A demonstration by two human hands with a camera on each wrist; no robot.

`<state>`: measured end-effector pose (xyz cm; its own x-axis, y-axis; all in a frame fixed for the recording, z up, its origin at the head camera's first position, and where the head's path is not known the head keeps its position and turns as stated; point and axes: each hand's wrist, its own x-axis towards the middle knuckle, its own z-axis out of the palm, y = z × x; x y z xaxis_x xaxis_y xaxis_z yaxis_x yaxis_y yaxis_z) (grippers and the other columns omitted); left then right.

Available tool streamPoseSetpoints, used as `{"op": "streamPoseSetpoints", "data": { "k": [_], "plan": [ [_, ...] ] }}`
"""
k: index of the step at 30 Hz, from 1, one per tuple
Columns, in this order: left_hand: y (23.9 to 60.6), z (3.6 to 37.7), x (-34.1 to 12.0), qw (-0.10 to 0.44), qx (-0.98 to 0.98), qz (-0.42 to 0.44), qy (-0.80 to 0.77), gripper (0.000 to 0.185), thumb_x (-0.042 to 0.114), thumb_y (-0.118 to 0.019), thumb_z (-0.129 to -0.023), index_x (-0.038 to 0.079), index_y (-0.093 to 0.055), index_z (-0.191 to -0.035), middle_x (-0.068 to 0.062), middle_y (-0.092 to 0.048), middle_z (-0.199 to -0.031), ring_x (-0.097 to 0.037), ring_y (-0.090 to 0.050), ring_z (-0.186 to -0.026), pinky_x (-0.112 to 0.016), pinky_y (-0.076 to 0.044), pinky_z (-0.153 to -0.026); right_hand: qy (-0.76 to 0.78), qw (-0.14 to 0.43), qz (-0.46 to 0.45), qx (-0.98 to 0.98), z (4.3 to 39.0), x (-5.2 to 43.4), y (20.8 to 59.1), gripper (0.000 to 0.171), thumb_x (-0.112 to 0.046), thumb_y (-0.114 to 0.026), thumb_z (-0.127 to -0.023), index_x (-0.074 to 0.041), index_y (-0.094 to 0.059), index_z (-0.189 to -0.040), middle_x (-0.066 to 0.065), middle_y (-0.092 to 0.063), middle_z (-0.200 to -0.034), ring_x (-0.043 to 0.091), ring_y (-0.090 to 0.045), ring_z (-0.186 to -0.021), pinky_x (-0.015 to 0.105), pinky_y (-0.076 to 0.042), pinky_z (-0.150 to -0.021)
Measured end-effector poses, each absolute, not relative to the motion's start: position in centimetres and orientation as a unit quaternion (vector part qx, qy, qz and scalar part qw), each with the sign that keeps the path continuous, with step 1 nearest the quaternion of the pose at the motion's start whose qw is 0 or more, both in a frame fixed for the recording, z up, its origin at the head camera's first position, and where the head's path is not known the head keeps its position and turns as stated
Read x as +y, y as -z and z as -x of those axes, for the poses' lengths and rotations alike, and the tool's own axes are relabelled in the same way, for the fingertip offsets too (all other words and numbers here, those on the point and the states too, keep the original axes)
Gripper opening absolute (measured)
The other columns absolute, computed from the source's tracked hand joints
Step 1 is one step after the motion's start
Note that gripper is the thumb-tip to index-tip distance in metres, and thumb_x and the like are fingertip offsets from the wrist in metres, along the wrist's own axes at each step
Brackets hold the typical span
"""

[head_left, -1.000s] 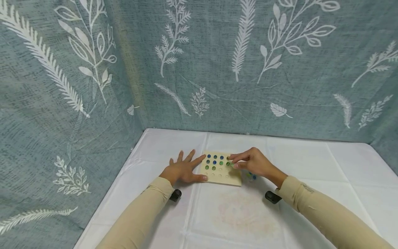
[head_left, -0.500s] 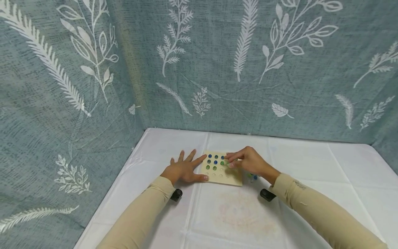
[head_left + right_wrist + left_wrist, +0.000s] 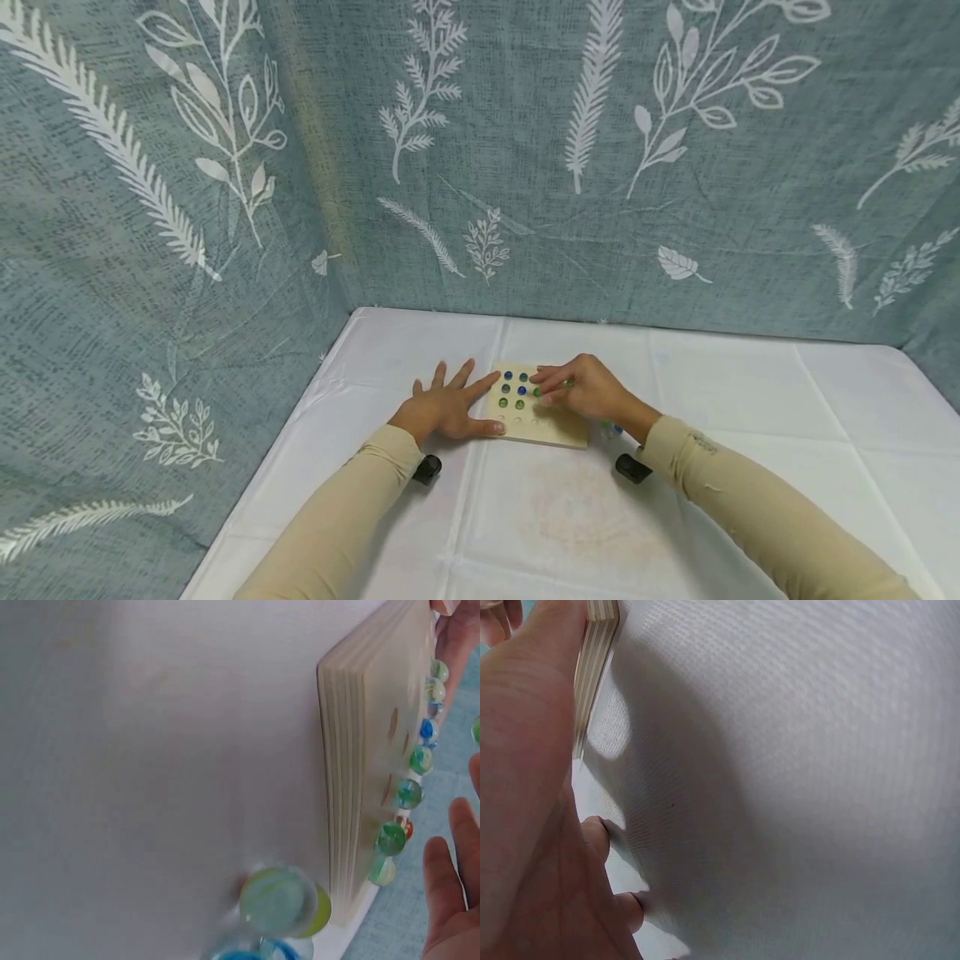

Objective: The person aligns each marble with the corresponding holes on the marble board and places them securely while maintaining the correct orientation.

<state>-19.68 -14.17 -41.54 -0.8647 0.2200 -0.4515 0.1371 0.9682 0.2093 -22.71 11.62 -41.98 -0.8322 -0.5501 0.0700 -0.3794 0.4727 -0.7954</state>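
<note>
A square pale plywood board with rows of round dimples (image 3: 534, 407) lies flat on the white cloth-covered desk (image 3: 720, 433), near its far left corner. The left hand (image 3: 444, 408) rests flat with its fingers spread, forefinger and thumb against the board's left edge, steadying it; in the left wrist view the thumb lies along the layered edge of the board (image 3: 594, 660).

The right hand (image 3: 581, 390) hovers over the right half of the board, its fingers curled and drawn together towards the thumb. A green glass marble (image 3: 569, 383) shows at its far side, but whether the grip pinches a marble I cannot tell, as the fingertips hide it.

As a judgement, the filling of the board is partway along: the far rows carry small blue and green glass marbles (image 3: 514, 390), seated in their dimples, as the right wrist view also shows (image 3: 411, 792). The nearest rows show bare dimples. A few loose marbles (image 3: 279, 901) lie on the cloth just beside the board's right edge, not yet placed.
</note>
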Motion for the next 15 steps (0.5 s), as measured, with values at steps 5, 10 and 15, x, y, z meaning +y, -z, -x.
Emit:
{"op": "streamPoseSetpoints", "data": {
  "k": [5,10,15],
  "plan": [
    [41.25,19.7,-14.07,0.244,0.962,-0.095,-0.079,0.091,0.077,-0.053,-0.094,0.045,-0.011,-0.167,-0.004,0.004,-0.179,-0.047,0.006,-0.162,-0.077,-0.009,-0.124,0.419,0.087,0.273,0.862,22.82,11.2,42.25,0.01,-0.004,-0.082,-0.086,-0.004,-0.085,-0.096,0.009,-0.078,-0.122,0.031,-0.062,-0.136,0.051,-0.044,-0.118],
    [41.46,19.68,-14.06,0.246,0.961,-0.094,-0.08,0.091,0.077,-0.054,-0.094,0.044,-0.011,-0.167,-0.004,0.004,-0.179,-0.048,0.007,-0.162,-0.076,-0.007,-0.124,0.381,0.07,0.287,0.876,22.81,10.82,42.56,0.01,-0.006,-0.083,-0.086,-0.005,-0.085,-0.095,0.009,-0.078,-0.122,0.032,-0.061,-0.137,0.052,-0.042,-0.12],
    [41.68,19.58,-14.18,0.244,0.962,-0.094,-0.083,0.091,0.078,-0.054,-0.093,0.045,-0.012,-0.167,-0.004,0.003,-0.179,-0.048,0.006,-0.162,-0.077,-0.009,-0.124,0.335,0.05,0.307,0.889,22.59,10.59,42.76,0.013,-0.009,-0.083,-0.087,-0.006,-0.085,-0.1,0.008,-0.078,-0.124,0.032,-0.06,-0.139,0.054,-0.042,-0.119]
  ]
}}
